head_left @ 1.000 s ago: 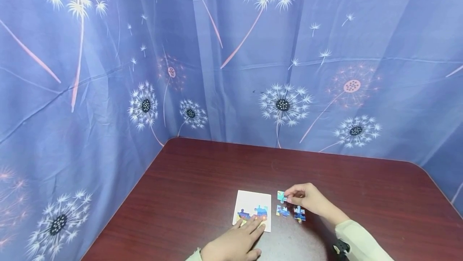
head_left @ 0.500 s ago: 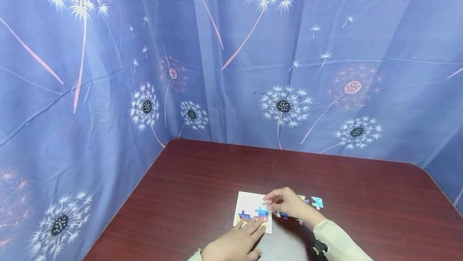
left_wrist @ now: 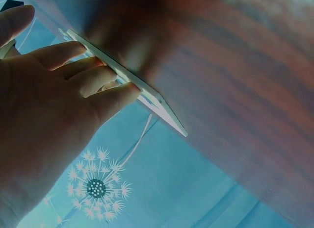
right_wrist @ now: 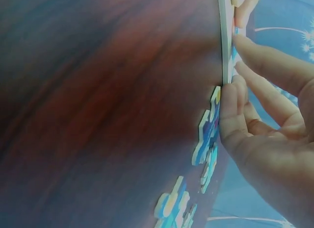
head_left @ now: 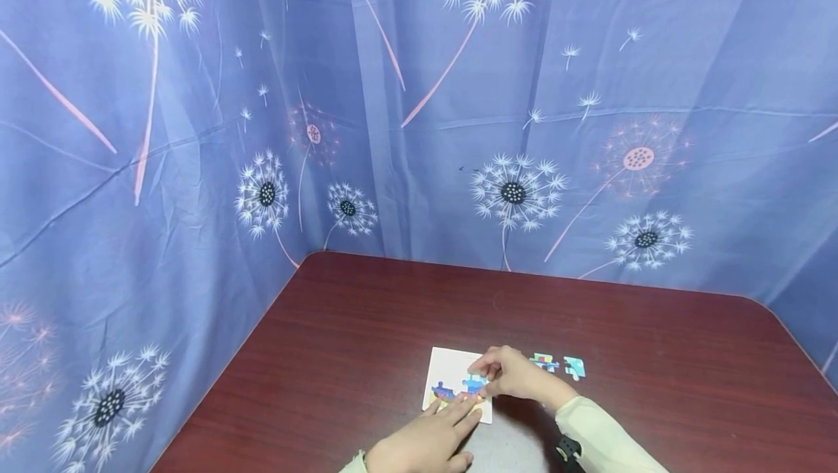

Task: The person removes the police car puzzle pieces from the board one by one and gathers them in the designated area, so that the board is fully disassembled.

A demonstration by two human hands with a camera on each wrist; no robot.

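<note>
A white square puzzle board (head_left: 448, 365) lies on the table, with several colourful pieces fitted along its near part. My left hand (head_left: 428, 435) rests on the near edge with its fingers spread; the left wrist view has those fingers (left_wrist: 115, 98) laid over the board's face. At the board's right side, my right hand (head_left: 513, 373) holds a light-blue puzzle piece between thumb and fingers, right above a seated blue piece (head_left: 474, 386). The fingers mostly hide the held piece. In the right wrist view, the fingertips (right_wrist: 244, 45) press close to the board (right_wrist: 224, 41).
Loose puzzle pieces lie right of the board, among them a multicoloured piece (head_left: 543, 362) and a cyan piece (head_left: 574, 367). The right hand covers others, which show as a blue piece (right_wrist: 207, 132) in the right wrist view. A blue dandelion curtain (head_left: 419, 189) borders the dark red table (head_left: 366, 313).
My right hand has moved left from the loose pieces to the board, carrying a light-blue piece, and uncovering two pieces behind it. My left hand has stayed in place.
</note>
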